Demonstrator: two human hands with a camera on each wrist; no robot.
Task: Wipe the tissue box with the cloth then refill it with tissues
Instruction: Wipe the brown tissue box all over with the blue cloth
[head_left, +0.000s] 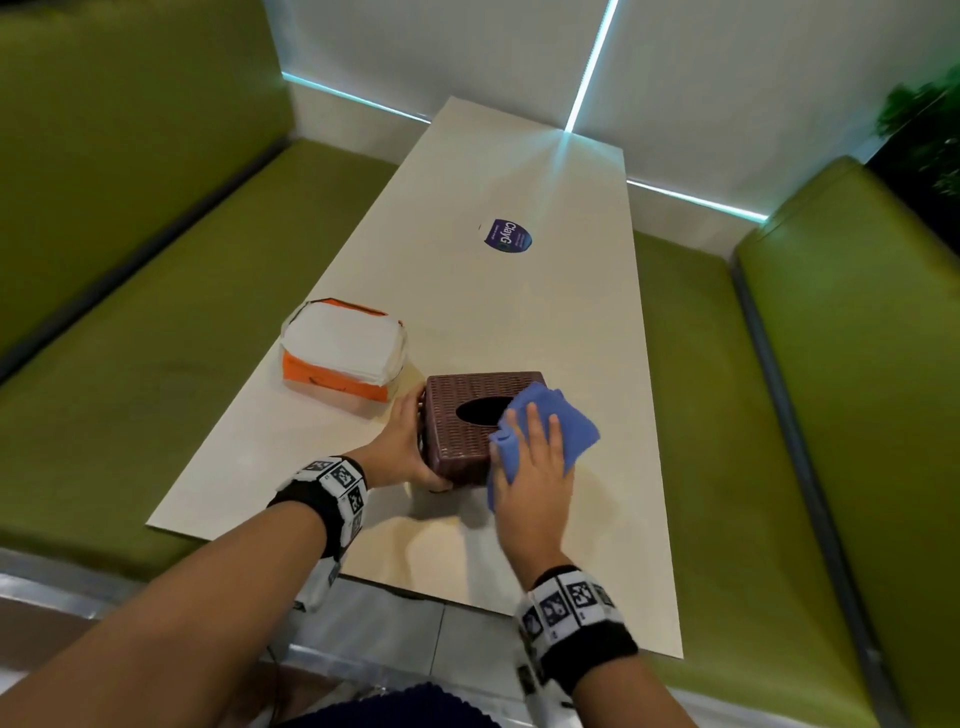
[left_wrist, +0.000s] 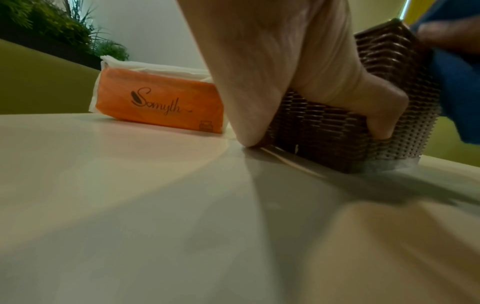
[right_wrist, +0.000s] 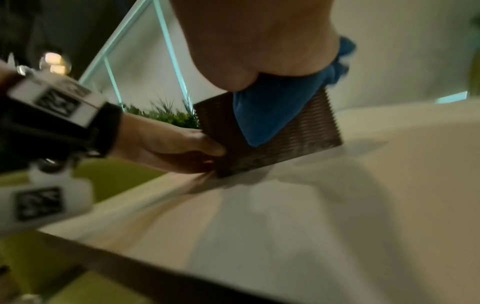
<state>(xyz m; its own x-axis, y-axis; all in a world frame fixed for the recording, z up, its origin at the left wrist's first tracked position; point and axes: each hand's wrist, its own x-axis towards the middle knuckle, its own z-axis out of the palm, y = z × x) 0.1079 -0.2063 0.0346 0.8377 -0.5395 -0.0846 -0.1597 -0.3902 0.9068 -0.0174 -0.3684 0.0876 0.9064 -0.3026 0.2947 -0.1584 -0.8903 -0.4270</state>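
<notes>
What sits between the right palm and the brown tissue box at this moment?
The folded blue cloth lies between the right hand and the tissue box; flat fingers press it onto the box's top. The head view shows this, and the right wrist view agrees.

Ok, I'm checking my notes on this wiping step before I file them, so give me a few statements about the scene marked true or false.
1. The left hand grips the brown woven tissue box at its side. True.
2. The right hand presses a red cloth on the box. False: the cloth is blue.
3. The orange tissue pack lies on the table, to the left of the box. True.
4. Tissues stick out of the box's oval opening. False: the opening shows dark, with no tissue in it.
5. The pack is already inside the box. False: it lies apart.
</notes>
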